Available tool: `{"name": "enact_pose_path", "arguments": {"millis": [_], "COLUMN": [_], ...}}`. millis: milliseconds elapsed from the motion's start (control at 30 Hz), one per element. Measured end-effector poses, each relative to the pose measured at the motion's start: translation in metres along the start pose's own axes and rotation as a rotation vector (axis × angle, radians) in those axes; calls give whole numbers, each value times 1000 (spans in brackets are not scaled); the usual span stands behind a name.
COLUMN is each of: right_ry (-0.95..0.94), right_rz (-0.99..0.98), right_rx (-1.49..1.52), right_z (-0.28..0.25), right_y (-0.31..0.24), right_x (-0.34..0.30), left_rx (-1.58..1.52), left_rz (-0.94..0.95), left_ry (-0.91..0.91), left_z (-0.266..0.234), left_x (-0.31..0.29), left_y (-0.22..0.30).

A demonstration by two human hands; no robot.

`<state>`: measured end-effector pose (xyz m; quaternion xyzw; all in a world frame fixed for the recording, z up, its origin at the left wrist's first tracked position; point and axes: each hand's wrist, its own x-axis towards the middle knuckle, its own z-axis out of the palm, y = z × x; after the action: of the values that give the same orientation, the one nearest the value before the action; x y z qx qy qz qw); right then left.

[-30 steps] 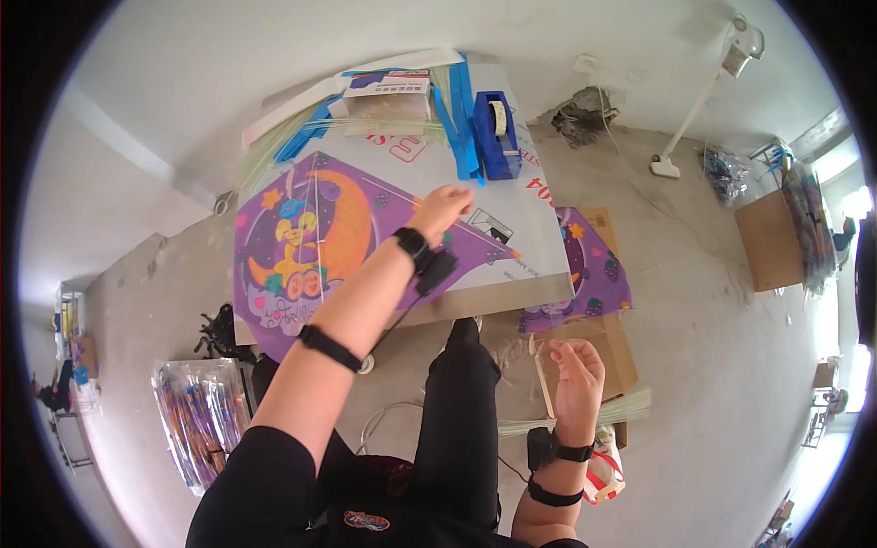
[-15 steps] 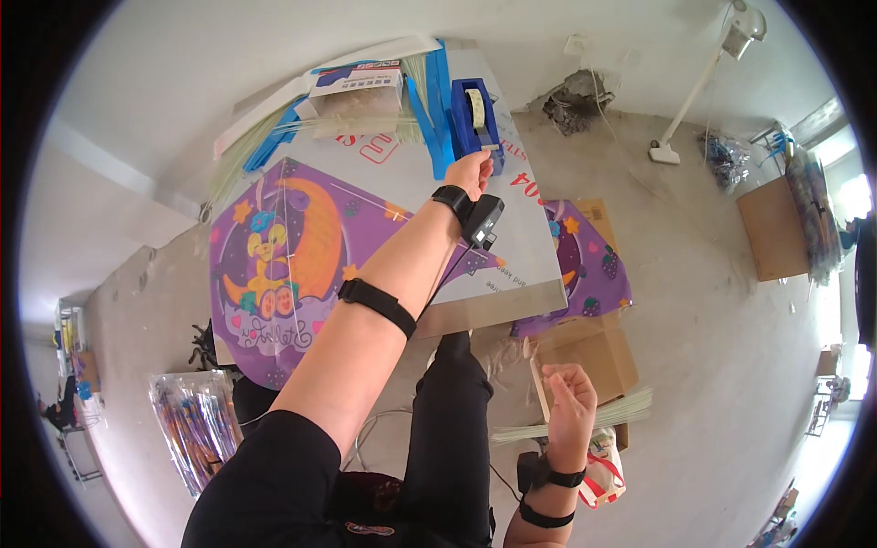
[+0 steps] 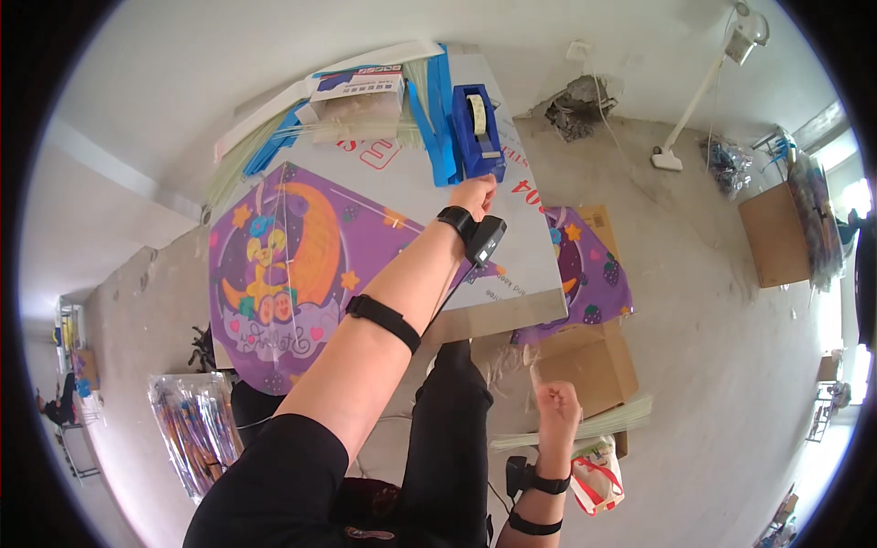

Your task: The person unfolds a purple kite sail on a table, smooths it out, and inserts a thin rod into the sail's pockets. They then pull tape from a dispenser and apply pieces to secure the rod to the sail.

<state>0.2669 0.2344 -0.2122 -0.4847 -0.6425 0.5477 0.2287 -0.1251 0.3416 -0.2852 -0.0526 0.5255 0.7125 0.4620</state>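
Observation:
My left hand [image 3: 476, 195] is closed at the near end of a blue tape dispenser [image 3: 489, 163], which carries a pale roll of tape. Its fingers are pinched together; whatever they may hold is too small to make out. Beneath my left forearm lies a purple kite [image 3: 315, 237] printed with an orange moon and a yellow cartoon animal. Low on the right, beside the table, my right hand [image 3: 559, 404] is curled closed above a bundle of thin pale rods [image 3: 607, 418]. I cannot see anything in its fingers.
Blue strips [image 3: 439, 128], more pale rods and an opened small box [image 3: 358, 105] fill the table's far side. A second purple kite piece [image 3: 596, 279] hangs by the right edge over a cardboard box [image 3: 594, 365]. Plastic-wrapped packs [image 3: 194, 425] stand at left.
My left hand has drawn back a little toward me from the dispenser's near end. The right hand has dropped slightly and curled its fingers tighter.

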Motion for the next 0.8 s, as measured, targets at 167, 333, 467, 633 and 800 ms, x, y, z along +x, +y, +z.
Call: {"name": "enact_pose_path", "arguments": {"millis": [167,333,467,633,800], "right_ry": [71,-58,-66,-142,-183], "right_rz": [10,-109,-259,-184,-131], "right_rx": [86,-43,-228,-260,-253], "right_z": [-29,-6,50,97,116], "right_y": [-4,-49,-74,-68,-52], "right_x": [6,62,116,164,173], "left_rx": [-267,-283,-318,-191,-2], "left_rz": [167,323,341,376,295], "left_ry": [-277,-319,-92,36,170], "left_z": [-13,-138,-218,-257,-265], "left_x": [-62,-103,-132,-125,-112], "left_y": [38,100,126,146,159]}}
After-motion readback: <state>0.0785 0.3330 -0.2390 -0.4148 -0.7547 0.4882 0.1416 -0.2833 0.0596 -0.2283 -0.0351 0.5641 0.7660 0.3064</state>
